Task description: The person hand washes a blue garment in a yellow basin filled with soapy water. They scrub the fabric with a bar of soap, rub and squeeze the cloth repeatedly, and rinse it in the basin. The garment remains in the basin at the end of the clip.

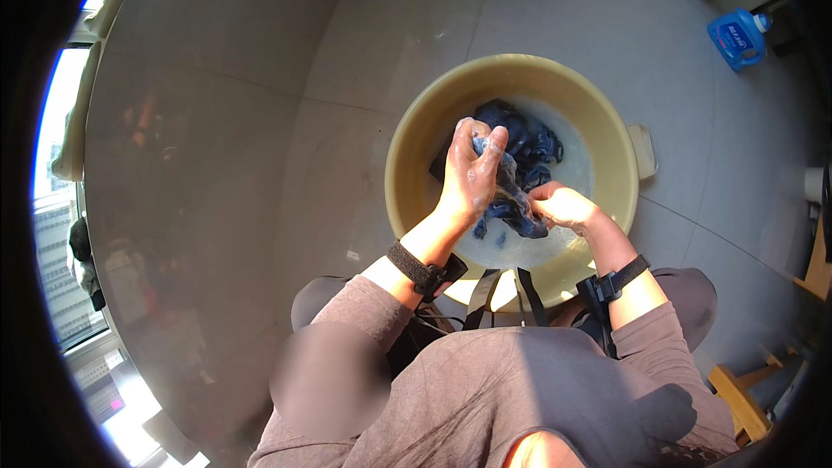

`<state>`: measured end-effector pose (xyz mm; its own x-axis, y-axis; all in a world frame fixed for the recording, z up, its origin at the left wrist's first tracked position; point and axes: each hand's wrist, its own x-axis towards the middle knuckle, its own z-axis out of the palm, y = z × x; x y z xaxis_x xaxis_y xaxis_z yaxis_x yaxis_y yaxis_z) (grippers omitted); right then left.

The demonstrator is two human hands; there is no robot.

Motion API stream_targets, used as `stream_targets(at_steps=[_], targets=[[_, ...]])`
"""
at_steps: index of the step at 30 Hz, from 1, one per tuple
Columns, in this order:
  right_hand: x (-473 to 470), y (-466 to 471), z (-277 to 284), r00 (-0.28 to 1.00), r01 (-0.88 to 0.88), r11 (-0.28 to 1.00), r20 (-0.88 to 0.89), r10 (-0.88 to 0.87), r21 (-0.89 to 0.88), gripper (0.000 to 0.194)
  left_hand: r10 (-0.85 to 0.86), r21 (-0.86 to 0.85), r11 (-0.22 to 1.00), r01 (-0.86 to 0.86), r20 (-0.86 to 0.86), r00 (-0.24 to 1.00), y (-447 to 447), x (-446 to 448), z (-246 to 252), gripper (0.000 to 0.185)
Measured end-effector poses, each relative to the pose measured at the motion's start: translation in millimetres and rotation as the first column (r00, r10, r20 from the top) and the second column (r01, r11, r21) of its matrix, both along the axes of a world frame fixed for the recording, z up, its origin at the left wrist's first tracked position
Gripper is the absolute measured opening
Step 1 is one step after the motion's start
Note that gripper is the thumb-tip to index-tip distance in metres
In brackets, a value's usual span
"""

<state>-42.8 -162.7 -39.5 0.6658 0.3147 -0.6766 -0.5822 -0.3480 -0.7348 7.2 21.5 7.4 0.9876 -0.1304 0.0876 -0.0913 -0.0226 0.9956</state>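
Note:
A dark blue wet garment lies bunched in a round yellowish plastic basin on the floor before me. Whitish soapy water surrounds the cloth. Suds cover my left hand, which grips a raised fold of the fabric with the thumb upward. Lower and to the right, my right hand pinches another part of the same garment at the water's right side. A twisted stretch of cloth runs between the two hands. My right fingertips are partly hidden by the fabric. Both wrists wear black straps with small devices.
A blue laundry detergent jug with a white cap stands on the tiled floor at the far right. The basin's handle juts out on its right. Wooden furniture legs are near my right side. Windows line the left edge.

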Motion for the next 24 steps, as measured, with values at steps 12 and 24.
stream_targets(at_steps=[12,24], targets=[[23.2,-4.6,30.9,0.39,0.633,0.543,0.379,-0.839,0.552,0.018,0.113,0.552,0.834,-0.015,-0.144,0.983,20.1,-0.8,1.2,0.046],[18.1,5.9,57.3,0.509,0.397,0.688,0.478,-0.716,0.607,0.039,-0.134,-0.358,0.927,-0.114,-0.6,0.789,13.2,-4.5,16.4,0.08]])
